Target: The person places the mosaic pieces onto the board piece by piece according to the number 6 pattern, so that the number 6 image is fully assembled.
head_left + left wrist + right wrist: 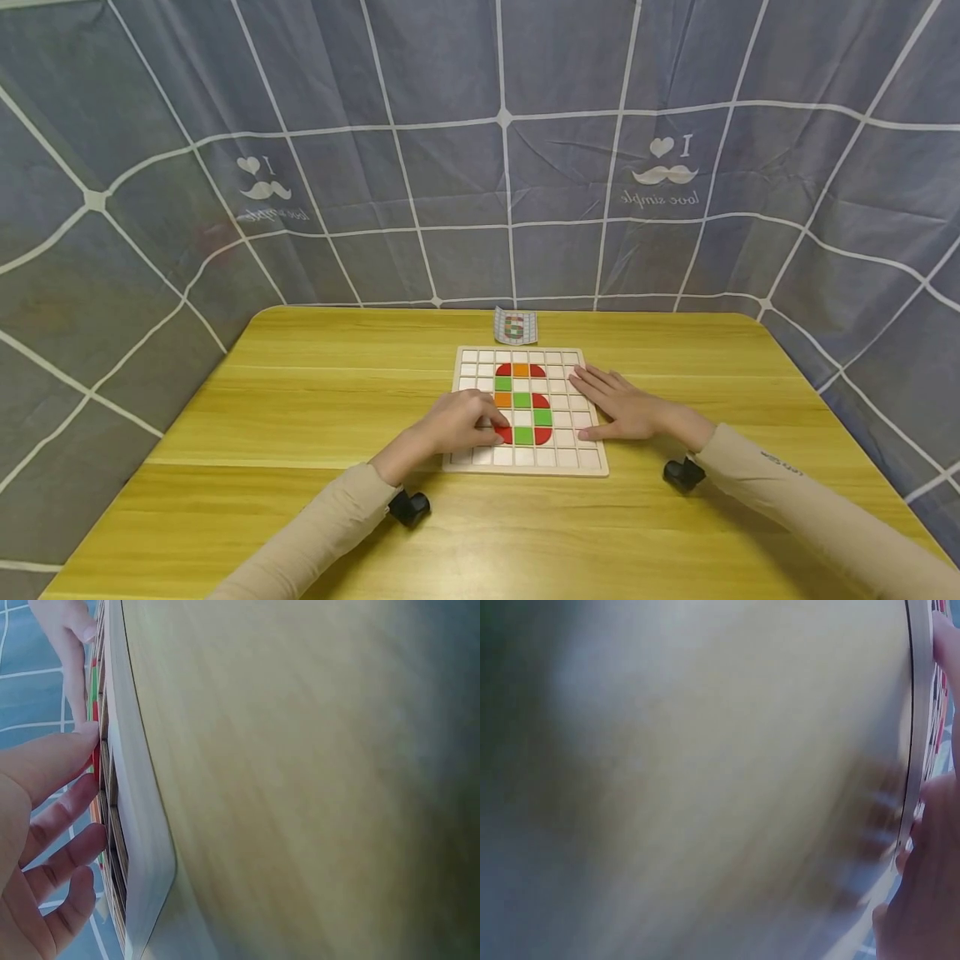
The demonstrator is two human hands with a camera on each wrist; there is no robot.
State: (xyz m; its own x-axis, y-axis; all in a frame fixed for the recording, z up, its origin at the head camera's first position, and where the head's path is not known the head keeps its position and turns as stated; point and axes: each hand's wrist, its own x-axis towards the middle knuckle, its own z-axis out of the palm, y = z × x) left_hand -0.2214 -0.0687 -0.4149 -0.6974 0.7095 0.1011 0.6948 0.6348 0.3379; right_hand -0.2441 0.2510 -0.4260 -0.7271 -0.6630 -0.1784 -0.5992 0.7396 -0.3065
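A white gridded board [567, 457] lies on the table with red, orange and green tiles set in several of its cells. At the lower left of the coloured figure, my left hand [463, 419] pinches a red tile [507, 435] between thumb and forefinger, low over the board. In the left wrist view that red tile [96, 754] shows between the thumb and forefinger, while the other fingers curl loosely. My right hand [626, 408] rests with spread fingers on the board's right edge. Part of the board's left side is hidden under the left hand.
Behind the board lies a small paper card [515, 327] printed with a similar coloured grid figure. The yellow wooden table [337, 367] reaches back to a grey curtain [465, 167] with white lines. Black wrist cameras hang under both sleeves.
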